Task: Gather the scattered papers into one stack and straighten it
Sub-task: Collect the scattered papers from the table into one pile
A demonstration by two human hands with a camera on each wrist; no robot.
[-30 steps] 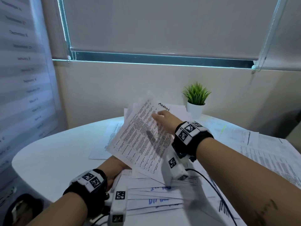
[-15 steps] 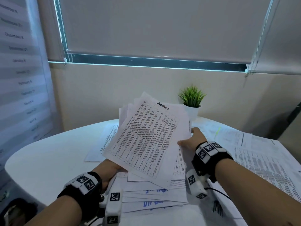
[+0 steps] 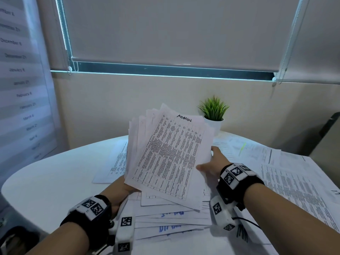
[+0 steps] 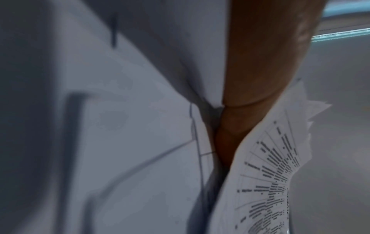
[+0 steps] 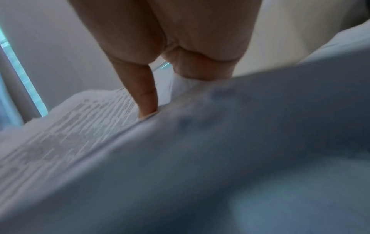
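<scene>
An uneven bundle of printed papers (image 3: pixel 171 153), the top sheet marked "ADMIN", is raised and tilted above the round white table (image 3: pixel 47 179). My left hand (image 3: pixel 119 190) grips its lower left corner from beneath, its fingers hidden under the sheets; the left wrist view shows the hand (image 4: pixel 258 79) against the paper edges (image 4: pixel 268 182). My right hand (image 3: pixel 209 166) holds the bundle's right edge, thumb on top. In the right wrist view a finger (image 5: pixel 144 98) lies on the printed sheet (image 5: pixel 66 134). More papers (image 3: pixel 171 218) lie fanned under the bundle.
Loose printed sheets (image 3: pixel 294 177) cover the table's right side. One sheet (image 3: pixel 114 162) lies behind the bundle at left. A small potted plant (image 3: pixel 213 111) stands at the table's back by the wall. Bare tabletop shows at left.
My right hand slid from the top face of the bundle down to its right edge and took hold there. The bundle has turned more upright and squarer to me.
</scene>
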